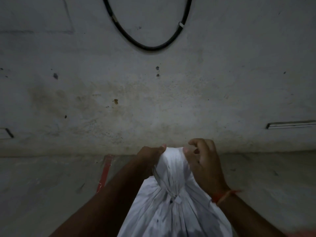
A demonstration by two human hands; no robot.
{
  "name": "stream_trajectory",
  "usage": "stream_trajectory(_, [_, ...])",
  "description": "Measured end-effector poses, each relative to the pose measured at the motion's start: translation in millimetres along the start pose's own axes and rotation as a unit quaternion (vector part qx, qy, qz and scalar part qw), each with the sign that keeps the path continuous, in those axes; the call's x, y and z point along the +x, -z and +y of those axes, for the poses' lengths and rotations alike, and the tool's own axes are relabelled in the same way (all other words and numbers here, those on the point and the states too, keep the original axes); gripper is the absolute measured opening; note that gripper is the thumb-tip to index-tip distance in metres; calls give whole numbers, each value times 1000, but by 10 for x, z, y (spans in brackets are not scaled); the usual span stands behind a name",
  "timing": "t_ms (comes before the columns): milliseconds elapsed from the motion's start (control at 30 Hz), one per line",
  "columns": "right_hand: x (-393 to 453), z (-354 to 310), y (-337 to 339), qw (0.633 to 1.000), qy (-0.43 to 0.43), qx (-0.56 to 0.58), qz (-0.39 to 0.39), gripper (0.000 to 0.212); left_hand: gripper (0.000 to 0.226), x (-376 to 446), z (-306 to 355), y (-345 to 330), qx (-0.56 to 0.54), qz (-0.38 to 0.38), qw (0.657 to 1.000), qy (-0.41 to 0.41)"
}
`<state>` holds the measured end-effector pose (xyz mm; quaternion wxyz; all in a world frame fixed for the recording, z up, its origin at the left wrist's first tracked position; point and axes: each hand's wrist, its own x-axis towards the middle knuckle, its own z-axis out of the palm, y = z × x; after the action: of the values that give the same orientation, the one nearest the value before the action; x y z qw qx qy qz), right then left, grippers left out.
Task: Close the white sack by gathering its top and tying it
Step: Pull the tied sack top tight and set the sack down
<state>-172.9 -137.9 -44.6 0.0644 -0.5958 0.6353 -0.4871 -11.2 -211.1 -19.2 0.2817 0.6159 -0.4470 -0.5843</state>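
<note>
Currently the white sack [172,211] stands on the floor [51,185] near a stained wall [153,100]. Left hand [150,156] and right hand [203,161] each pinch its gathered top above a cinched neck.

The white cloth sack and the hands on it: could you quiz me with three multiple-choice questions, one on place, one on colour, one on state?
1. Where is the black looped cable?
A. on the wall above the white cloth sack
B. on the floor
C. in a hand

2. What colour is the thread band on the right wrist?
A. blue
B. orange-red
C. green

3. What state is the sack's neck in?
A. wide open
B. gathered and cinched
C. torn

Answers: A, it hangs on the wall; B, it shows orange-red; B, a tie pinches the folds while left hand and right hand grip the top.
</note>
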Motion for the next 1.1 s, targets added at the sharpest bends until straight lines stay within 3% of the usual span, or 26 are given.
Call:
stream_trajectory(133, [-236, -18, -119, 988, -63, 79, -116, 48, 35, -7, -40, -40, 35, -107, 993, 41])
stream_trajectory(233, [-107, 42, -205, 989, -70, 96, -87, 28, 19, -67, -103, -47, -3, -155, 986, 59])
stream_trajectory(367, [54, 161, -352, 988, -121, 71, -63, 42, 38, -132, -140, -8, -26, -82, 995, 58])
stream_trajectory(433, [59, 206, -417, 981, -163, 77, -65, 40, 52, -189, -181, 8, 102, -15, 994, -34])
stream_trajectory(500, [53, 258, -452, 968, -219, 108, -66, 40, 64, -243, -318, 11, 237, 58, 955, -168])
stream_trajectory(600, [49, 350, -500, 937, -296, 168, -76, 36, 83, -271, -549, -9, 294, 114, 922, -224])
stream_trajectory(667, [47, 349, -517, 924, -319, 195, -87, 33, 78, -203, -716, -23, 297, 117, 910, -265])
stream_trajectory(767, [54, 342, -553, 913, -331, 221, -94, 33, 53, -99, -830, -69, 184, 60, 941, -278])
stream_trajectory(967, [86, 495, -638, 872, -391, 259, -140, 33, 57, 203, -884, -111, 161, 29, 951, -263])
stream_trajectory(1033, [75, 546, -689, 890, -361, 214, -177, 34, 48, 260, -886, -122, 182, 54, 946, -264])
stream_trajectory(1100, [32, 586, -723, 937, -269, 72, -211, 34, 46, 356, -955, -125, 175, 87, 950, -244])
